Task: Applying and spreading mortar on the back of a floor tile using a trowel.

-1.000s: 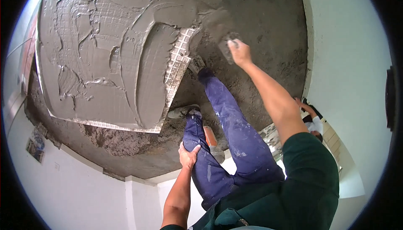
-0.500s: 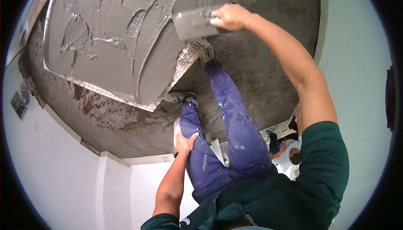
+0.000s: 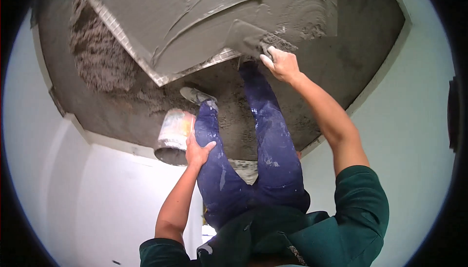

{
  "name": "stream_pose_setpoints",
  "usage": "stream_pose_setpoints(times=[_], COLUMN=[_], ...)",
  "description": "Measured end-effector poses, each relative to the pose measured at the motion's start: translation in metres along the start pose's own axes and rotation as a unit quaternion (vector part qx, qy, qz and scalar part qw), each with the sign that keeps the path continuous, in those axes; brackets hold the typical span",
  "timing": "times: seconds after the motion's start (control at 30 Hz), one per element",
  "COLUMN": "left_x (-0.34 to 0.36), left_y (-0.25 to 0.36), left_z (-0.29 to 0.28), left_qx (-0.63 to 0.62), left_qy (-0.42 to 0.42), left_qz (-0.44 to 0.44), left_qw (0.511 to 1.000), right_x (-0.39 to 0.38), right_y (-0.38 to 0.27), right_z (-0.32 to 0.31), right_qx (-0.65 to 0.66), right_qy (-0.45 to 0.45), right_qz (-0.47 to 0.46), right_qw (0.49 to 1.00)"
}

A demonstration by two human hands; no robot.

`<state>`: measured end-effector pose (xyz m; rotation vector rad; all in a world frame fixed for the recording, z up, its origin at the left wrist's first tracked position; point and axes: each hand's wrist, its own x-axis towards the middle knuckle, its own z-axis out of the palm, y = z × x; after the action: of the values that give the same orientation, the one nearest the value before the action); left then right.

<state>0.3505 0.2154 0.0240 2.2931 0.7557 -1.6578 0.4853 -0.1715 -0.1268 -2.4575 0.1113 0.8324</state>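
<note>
My right hand (image 3: 282, 64) is closed round the handle of a flat rectangular trowel (image 3: 242, 37). The trowel's plate is at the near edge of the wet grey mortar (image 3: 195, 28), and rough mortar clings to it beside the handle. That mortar covers a large tile (image 3: 117, 29), whose pale grid-patterned rim shows along its near sides. Braced on my left thigh, my left hand (image 3: 197, 151) holds nothing, its thumb apart from the other fingers.
A stained white bucket (image 3: 176, 126) stands beside my left leg. Loose, crumbly mortar (image 3: 102, 55) is heaped left of the tile on the rough grey floor (image 3: 351, 38). Pale walls (image 3: 412, 96) close in on both sides. My shoe (image 3: 196, 95) is close to the tile's near corner.
The view has shifted, bringing the bucket into full sight, while the person at lower right is mostly out of view. The trowel has turned and swung right across the mortar. My left hand stays on my thigh.
</note>
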Motion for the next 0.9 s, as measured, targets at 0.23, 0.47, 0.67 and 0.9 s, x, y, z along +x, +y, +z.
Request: stream_pose_setpoints(times=[0.23, 0.47, 0.67, 0.9], left_x=[0.01, 0.004, -0.035, -0.057], left_y=[-0.089, -0.124, -0.175, -0.2], left_z=[0.09, 0.133, 0.167, 0.225], left_qx=[-0.134, -0.283, -0.417, -0.545], left_qy=[0.006, 0.006, -0.078, -0.09], left_qz=[-0.04, -0.06, -0.091, -0.083], left_qw=[0.99, 0.957, 0.901, 0.829], right_x=[0.004, -0.048, -0.178, -0.24], right_y=[-0.063, -0.223, -0.391, -0.503], right_z=[0.075, 0.137, 0.276, 0.519], right_qx=[-0.197, -0.218, -0.092, -0.546], right_qy=[-0.215, -0.25, -0.469, -0.432], right_qz=[-0.162, -0.19, -0.379, -0.481], right_qw=[0.943, 0.924, 0.792, 0.533])
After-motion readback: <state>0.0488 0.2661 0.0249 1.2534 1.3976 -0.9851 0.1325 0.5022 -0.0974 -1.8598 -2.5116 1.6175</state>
